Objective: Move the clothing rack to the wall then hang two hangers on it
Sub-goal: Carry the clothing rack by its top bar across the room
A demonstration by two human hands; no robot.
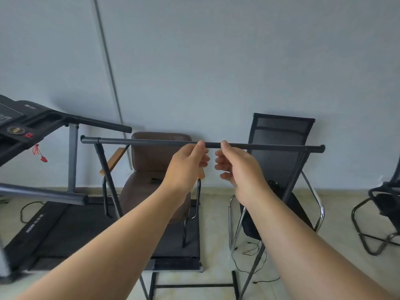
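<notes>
The clothing rack (151, 142) is a dark metal frame with a long top bar at chest height, slanted side legs and a low floor bar. It stands just in front of two chairs at the grey wall. My left hand (186, 163) and my right hand (238, 165) are side by side at the middle of the bar. Both thumb tips rest on the bar. The fingers are loosely curled just below it and not wrapped around it. No hangers are in view.
A treadmill (43, 126) fills the left side, its handrail reaching near the rack's left end. A brown chair (151, 161) and a black mesh chair (281, 131) stand behind the rack. Another black chair (385, 202) is at far right. Cables (249, 252) lie on the floor.
</notes>
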